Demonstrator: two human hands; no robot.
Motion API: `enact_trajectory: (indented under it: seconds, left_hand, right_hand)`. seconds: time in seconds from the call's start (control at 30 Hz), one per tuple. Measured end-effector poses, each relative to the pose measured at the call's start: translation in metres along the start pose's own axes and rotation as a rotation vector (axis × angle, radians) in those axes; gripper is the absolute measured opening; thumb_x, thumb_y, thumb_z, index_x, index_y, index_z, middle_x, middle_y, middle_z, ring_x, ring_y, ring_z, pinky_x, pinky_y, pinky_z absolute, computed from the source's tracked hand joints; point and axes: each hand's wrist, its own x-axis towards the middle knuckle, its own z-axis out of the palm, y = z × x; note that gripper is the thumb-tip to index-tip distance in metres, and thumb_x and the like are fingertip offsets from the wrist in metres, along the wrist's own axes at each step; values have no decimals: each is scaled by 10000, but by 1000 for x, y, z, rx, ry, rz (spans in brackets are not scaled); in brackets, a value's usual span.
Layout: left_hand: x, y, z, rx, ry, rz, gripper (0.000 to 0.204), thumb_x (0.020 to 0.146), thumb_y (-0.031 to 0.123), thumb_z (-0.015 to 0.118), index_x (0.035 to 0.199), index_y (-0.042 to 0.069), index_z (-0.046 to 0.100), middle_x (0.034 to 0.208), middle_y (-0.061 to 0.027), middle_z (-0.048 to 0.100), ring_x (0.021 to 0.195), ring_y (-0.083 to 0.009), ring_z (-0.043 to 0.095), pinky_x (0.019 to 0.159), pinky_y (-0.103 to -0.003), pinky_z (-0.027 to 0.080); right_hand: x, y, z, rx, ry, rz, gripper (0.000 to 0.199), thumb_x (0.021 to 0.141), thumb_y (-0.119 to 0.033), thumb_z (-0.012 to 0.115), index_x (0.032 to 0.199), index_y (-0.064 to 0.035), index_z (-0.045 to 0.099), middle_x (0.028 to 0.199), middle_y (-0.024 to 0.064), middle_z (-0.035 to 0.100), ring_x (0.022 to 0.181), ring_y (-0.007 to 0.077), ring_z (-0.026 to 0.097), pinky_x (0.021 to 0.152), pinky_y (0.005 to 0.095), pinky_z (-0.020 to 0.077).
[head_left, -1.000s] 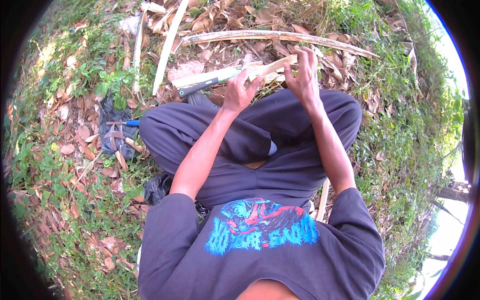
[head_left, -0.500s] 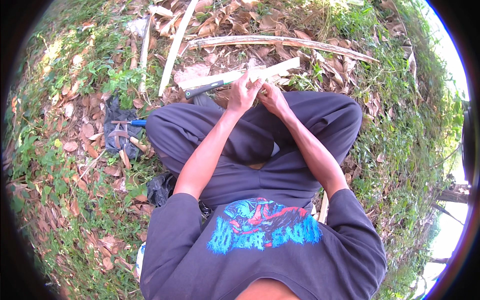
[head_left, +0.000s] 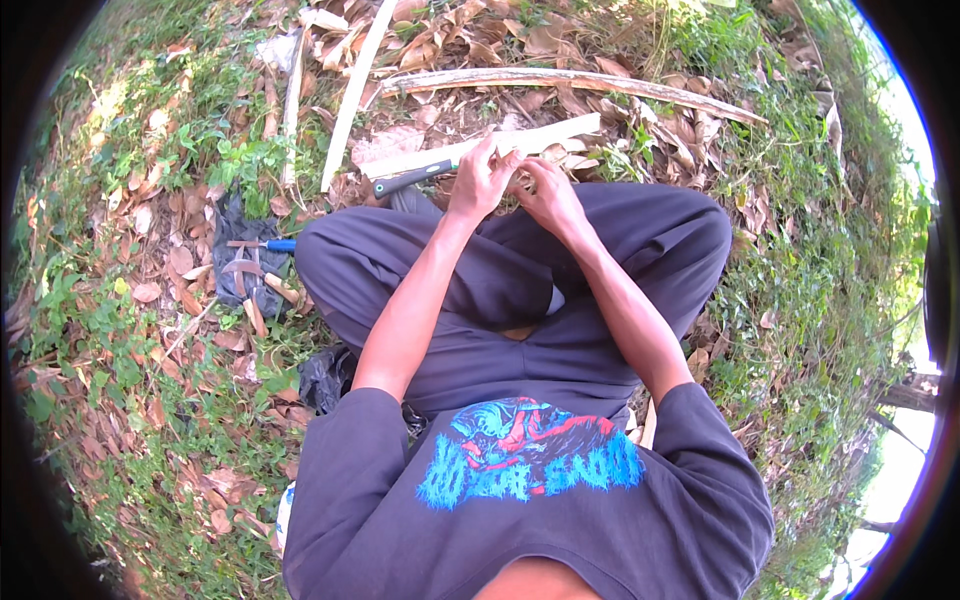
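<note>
My left hand [head_left: 482, 182] and my right hand [head_left: 550, 194] meet above my crossed legs, fingertips touching or nearly so. Both hands are closed in a pinch, and whatever sits between the fingertips is too small to make out. Just beyond them a pale flat wood strip [head_left: 562, 131] lies slanted on the ground. A tool with a black and green handle [head_left: 412, 179] rests along this strip, left of my left hand. Its far part is hidden behind that hand.
A curved bark-edged stick [head_left: 570, 78] and a long pale strip [head_left: 355, 100] lie farther off on dry leaves. To the left, a black plastic sheet [head_left: 232, 222] bears several tools, one a blue-handled tool [head_left: 280, 245]. A black bag [head_left: 326, 380] touches my left side.
My right hand's fingers are more bent and raised at the knuckles. Both hands stay together in nearly the same place. The whole view has shifted slightly.
</note>
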Motion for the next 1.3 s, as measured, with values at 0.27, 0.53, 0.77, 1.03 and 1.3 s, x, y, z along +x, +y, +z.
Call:
enact_trajectory:
  seconds: [0.27, 0.53, 0.77, 1.03, 1.3]
  left_hand:
    - [2, 19, -3, 81, -58, -74, 326, 970, 263, 665, 1138, -12, 619, 909, -43, 683, 792, -63, 574, 683, -249, 477]
    - [4, 14, -3, -39, -82, -75, 334, 975, 253, 658, 1185, -2, 611, 929, -37, 696, 814, -45, 583, 677, -231, 471]
    - [1, 11, -10, -80, -133, -142, 374, 954, 245, 683, 1211, -14, 604, 998, -58, 711, 881, -76, 614, 779, -244, 500]
    - [10, 22, -42, -218, -199, -188, 318, 912, 139, 519, 1134, -35, 666, 945, -79, 713, 870, -103, 624, 789, -268, 499]
    - [6, 22, -56, -225, -199, -174, 315, 911, 79, 604, 1192, -52, 655, 1075, -122, 721, 977, -137, 661, 877, -272, 521]
  right_hand:
    - [32, -42, -83, -207, 65, 38, 178, 828, -145, 705, 964, -56, 633, 1035, 132, 606, 992, 329, 564, 902, 457, 439]
    - [86, -22, -92, -256, -453, -218, 422, 848, -266, 717, 1251, -159, 655, 1147, 117, 683, 1100, 303, 623, 1001, 459, 441]
    - [91, -18, -87, -201, -514, -251, 337, 879, -227, 668, 1198, -123, 687, 1058, 141, 711, 972, 335, 671, 825, 429, 536]
    - [98, -17, -77, -232, -580, -273, 298, 913, -214, 633, 1189, -117, 688, 1063, 122, 706, 987, 315, 669, 863, 429, 512]
    - [96, -14, -69, -236, -560, -277, 309, 929, -258, 623, 1218, -163, 674, 1015, 71, 701, 988, 268, 671, 851, 415, 488]
